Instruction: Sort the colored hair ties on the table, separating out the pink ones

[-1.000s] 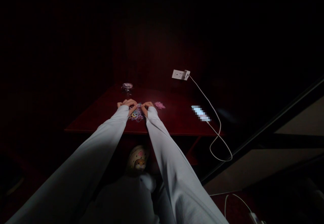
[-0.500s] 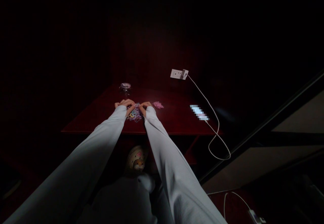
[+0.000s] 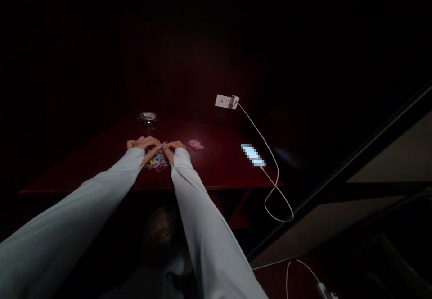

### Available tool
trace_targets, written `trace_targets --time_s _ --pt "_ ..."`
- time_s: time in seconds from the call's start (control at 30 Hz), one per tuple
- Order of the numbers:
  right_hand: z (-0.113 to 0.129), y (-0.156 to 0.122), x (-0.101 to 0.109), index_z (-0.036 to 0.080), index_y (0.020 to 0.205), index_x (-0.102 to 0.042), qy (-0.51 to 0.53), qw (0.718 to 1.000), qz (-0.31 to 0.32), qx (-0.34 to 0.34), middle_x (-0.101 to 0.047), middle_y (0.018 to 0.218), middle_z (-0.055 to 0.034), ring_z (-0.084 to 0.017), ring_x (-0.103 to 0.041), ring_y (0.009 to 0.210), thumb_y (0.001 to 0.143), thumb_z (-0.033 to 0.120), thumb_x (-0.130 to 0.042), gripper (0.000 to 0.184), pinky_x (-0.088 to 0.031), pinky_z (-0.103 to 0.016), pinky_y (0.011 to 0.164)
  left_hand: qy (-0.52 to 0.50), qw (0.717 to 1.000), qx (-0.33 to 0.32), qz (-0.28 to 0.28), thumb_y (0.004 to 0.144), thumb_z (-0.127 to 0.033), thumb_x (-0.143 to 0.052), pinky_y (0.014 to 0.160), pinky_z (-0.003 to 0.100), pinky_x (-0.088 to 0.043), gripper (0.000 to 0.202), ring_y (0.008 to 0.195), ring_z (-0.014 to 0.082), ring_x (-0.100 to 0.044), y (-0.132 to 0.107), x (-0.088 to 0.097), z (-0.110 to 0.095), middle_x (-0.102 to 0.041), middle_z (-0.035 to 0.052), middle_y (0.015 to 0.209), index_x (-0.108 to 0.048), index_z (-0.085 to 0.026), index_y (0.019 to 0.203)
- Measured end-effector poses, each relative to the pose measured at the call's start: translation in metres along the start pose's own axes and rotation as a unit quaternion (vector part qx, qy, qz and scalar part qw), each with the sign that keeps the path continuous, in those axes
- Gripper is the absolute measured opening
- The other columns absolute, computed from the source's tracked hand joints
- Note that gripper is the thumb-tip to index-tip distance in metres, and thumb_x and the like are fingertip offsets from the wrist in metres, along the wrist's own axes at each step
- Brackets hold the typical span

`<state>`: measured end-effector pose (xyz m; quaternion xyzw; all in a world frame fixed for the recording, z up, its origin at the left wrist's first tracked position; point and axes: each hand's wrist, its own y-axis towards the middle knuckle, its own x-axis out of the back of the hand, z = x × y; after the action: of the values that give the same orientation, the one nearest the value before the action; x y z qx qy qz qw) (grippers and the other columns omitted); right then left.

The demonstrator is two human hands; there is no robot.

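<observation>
A heap of thin, many-coloured loops that look like rubber bands (image 3: 158, 163) lies on the dark red table. Over its left and far side bends my left hand (image 3: 145, 144), fingers curled and fingertips pinched at the bands. My right hand (image 3: 173, 147) comes in from the right, thumb and fingers pinched close to the left fingertips. The exact bands between the fingers are too small to tell apart. Just right of my right hand sits a smaller pile of pink rubber bands (image 3: 195, 144), apart from the mixed heap.
A clear round jar with a pale lid (image 3: 147, 116) stands at the table's back left. On the right lies a lit phone (image 3: 253, 155) with a white charging cable (image 3: 270, 150) running to a wall socket (image 3: 223, 101). The table's front edge (image 3: 216, 187) is near my forearms.
The camera view has swung right, so everything sits further left. My hands stay at the mixed heap, still pinching close together.
</observation>
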<state>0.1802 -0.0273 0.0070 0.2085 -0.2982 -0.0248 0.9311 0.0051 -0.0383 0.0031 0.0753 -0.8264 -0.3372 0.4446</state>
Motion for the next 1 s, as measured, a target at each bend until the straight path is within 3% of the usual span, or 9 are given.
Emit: trace_targets --time_s 0.13,0.37,0.57,0.83,1.0 --pt "0.004 -0.006 -0.001 0.026 0.094 -0.081 -0.026 0.999 0.020 -0.005 -0.073 0.116 -0.0009 -0.019 -0.064 0.117 0.102 0.039 -0.075 0.016 -0.048 -0.033 0.112 0.026 1.000 -0.007 -0.012 0.110 -0.040 -0.046 0.098 0.044 -0.030 0.032 0.111 0.0244 -0.065 -0.007 0.006 -0.008 -0.082 0.0031 0.125 -0.072 -0.025 0.101" --pt "0.015 -0.026 0.002 0.030 0.109 -0.081 -0.066 0.998 0.013 0.018 -0.073 0.130 0.0007 -0.020 -0.059 0.128 0.105 0.038 -0.070 0.014 -0.046 -0.036 0.113 0.041 0.998 -0.005 -0.040 0.111 -0.046 -0.041 0.098 0.044 -0.030 0.035 0.111 0.0235 -0.065 -0.010 0.001 0.003 -0.082 0.0010 0.122 -0.070 -0.028 0.102" --pt "0.026 -0.033 0.006 0.030 0.105 -0.081 -0.068 0.997 0.019 0.015 -0.075 0.129 -0.0007 -0.023 -0.060 0.126 0.104 0.040 -0.071 0.015 -0.048 -0.039 0.112 0.054 0.998 0.015 -0.035 0.109 -0.047 -0.041 0.103 0.043 -0.030 0.034 0.112 0.0239 -0.065 -0.011 0.002 0.010 -0.081 0.0015 0.124 -0.069 -0.028 0.106" --pt "0.024 -0.034 0.005 0.031 0.105 -0.081 -0.060 0.998 0.020 0.030 -0.074 0.132 -0.0008 -0.026 -0.060 0.128 0.102 0.042 -0.071 0.015 -0.050 -0.042 0.112 0.060 0.998 0.025 -0.024 0.113 -0.048 -0.030 0.099 0.043 -0.030 0.044 0.113 0.0235 -0.065 -0.013 0.002 0.012 -0.081 0.0014 0.127 -0.069 -0.028 0.108" --pt "0.024 -0.035 0.007 0.031 0.106 -0.081 -0.059 0.997 0.034 0.042 -0.073 0.133 0.0000 -0.024 -0.060 0.129 0.102 0.039 -0.069 0.014 -0.051 -0.041 0.112 0.058 0.998 0.023 -0.026 0.112 -0.049 -0.034 0.097 0.041 -0.030 0.041 0.116 0.0238 -0.064 -0.013 0.001 0.010 -0.081 0.0003 0.127 -0.068 -0.027 0.105"
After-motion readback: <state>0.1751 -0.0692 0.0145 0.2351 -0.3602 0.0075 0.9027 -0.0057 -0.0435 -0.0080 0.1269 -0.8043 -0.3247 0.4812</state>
